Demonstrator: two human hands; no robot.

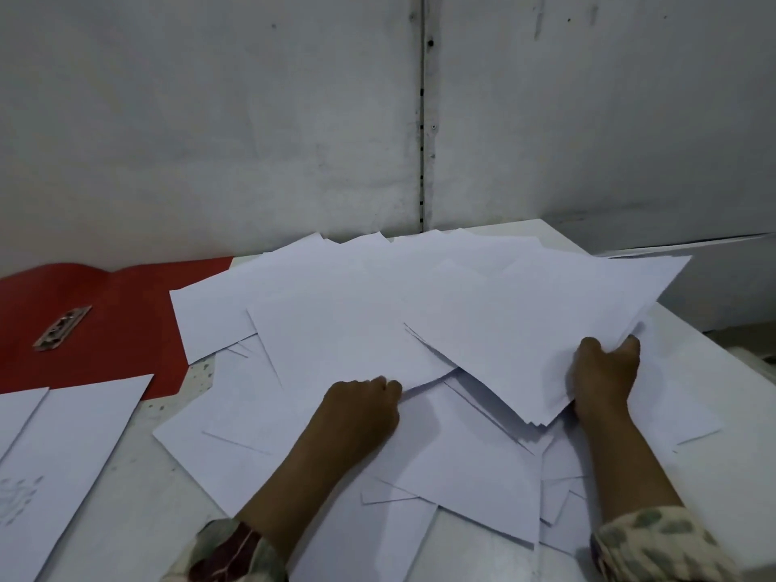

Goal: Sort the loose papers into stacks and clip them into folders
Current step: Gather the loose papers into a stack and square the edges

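Observation:
Loose white papers lie spread in an overlapping heap across the table. My right hand grips the near right edge of a small stack of sheets, lifted a little above the heap. My left hand pinches the near edge of a sheet in the middle of the heap, fingers curled under it. An open red folder lies flat at the far left, with a metal clip on its left half.
Two white sheets lie apart at the near left, one with faint grey marks. A speckled table surface shows between folder and heap. A grey wall rises right behind the table. A white ledge stands at the far right.

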